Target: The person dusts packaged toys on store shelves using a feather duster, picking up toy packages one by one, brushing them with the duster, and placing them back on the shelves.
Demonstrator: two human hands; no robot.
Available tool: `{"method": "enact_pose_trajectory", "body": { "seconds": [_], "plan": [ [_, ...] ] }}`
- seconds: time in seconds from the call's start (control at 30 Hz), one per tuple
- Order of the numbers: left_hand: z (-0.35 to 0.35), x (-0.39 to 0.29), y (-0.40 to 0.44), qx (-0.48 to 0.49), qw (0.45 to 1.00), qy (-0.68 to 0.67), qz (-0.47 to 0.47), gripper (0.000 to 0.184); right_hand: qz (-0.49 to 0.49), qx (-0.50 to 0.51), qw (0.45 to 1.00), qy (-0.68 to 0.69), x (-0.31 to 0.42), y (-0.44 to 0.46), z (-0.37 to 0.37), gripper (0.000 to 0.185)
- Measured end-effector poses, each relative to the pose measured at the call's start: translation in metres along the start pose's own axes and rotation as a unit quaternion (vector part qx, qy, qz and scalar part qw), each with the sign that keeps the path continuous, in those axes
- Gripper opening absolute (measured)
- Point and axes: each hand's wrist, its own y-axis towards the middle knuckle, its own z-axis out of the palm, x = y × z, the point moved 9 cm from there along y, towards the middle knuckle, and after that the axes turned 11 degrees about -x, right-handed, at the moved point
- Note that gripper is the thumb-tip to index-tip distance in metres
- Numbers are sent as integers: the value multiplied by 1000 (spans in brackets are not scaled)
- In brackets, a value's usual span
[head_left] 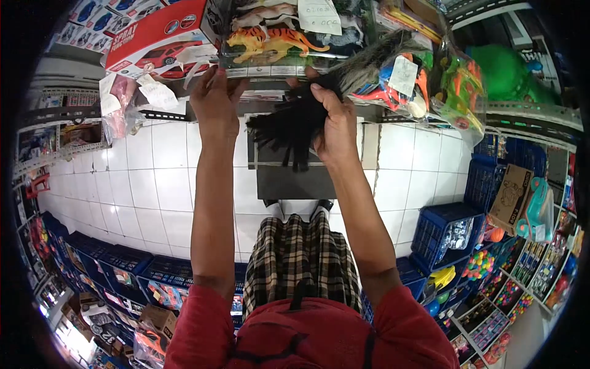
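My right hand (337, 122) is wrapped round a duster (292, 120) with black strands hanging down on its left and greyish strands running up to the right. The duster lies against the shelf front, below a clear pack of toy animals (276, 43) with an orange tiger on top. At the lower left corner of that pack is my left hand (216, 98), its fingers apart and reaching up to the shelf edge. Its fingertips are near the red toy car box (163, 43); whether they touch the box or the pack I cannot tell.
Bagged toys with paper tags (399, 80) hang at the shelf's right, and a pink bagged toy (120, 107) at its left. A dark step (289, 181) stands on the white tiled floor (166, 178). Blue crates (445, 230) of toys line the aisle behind me.
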Motion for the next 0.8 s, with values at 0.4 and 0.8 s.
{"method": "enact_pose_trajectory", "body": {
  "seconds": [0.4,0.8],
  "plan": [
    [33,101,-131,52,987,60,-141,19,-152,-188,956,-169,80,-34,-113,19],
    [166,119,-173,263,765,435,395,49,48,-127,957,-257,122,60,-182,5]
  ]
}}
